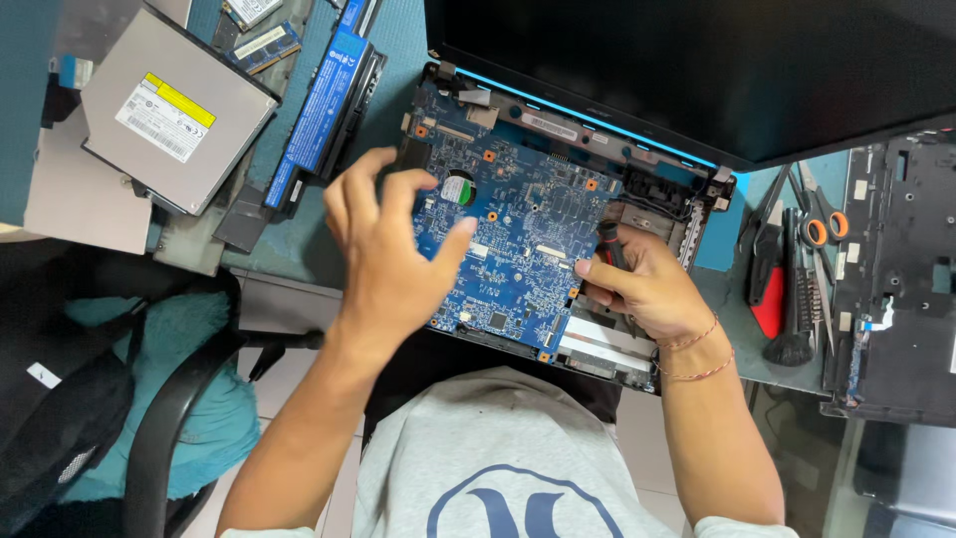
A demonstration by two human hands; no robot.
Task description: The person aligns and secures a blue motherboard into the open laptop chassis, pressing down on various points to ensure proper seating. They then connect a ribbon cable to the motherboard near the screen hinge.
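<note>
Item one: our left hand (383, 249), fingers spread and holding nothing, hovering over the left edge of the blue circuit board (518, 199); whether the fingertips touch it we cannot tell

Item two: our right hand (647, 289), closed around a screwdriver (610, 244) with a red and black handle, at the board's right edge

Item three: the board itself, lying exposed in the opened laptop base (657, 199) on the teal table (393, 50), straight before us, with the dark laptop lid (697, 70) standing open behind it

Item four, to our left: a long blue and black battery pack (324, 105), a grey optical drive (174, 110) with a white and yellow label, and memory sticks (264, 45) near the far edge

Item five, to our right: orange-handled scissors (825, 224), a red-handled tool (769, 289), a small dark brush (794, 344), and a removed black laptop cover (901, 279)

Item six, lower left: a black chair (169, 418) with a teal cushion
</note>
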